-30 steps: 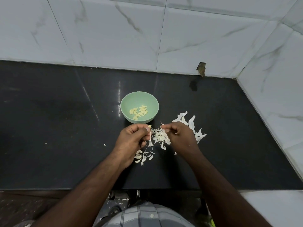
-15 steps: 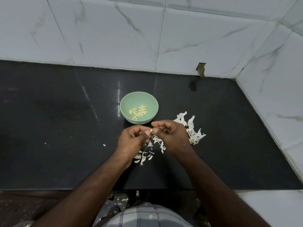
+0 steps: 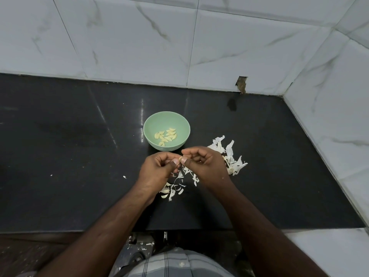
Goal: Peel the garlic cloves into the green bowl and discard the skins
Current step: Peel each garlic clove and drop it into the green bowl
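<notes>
1. One green bowl [image 3: 166,118] stands on the black counter [image 3: 60,156], at 12 o'clock from the hands.
2. About ten peeled cloves [image 3: 166,134] lie inside it.
3. Two heaps of skins: one [image 3: 229,156] at 3 o'clock of the right hand, another [image 3: 175,186] at 6 o'clock between the wrists.
4. Left hand [image 3: 157,170] and right hand [image 3: 203,166] meet, fingers curled, thumbs and forefingers pinching one garlic clove [image 3: 181,158] between their tips, above the counter.
</notes>
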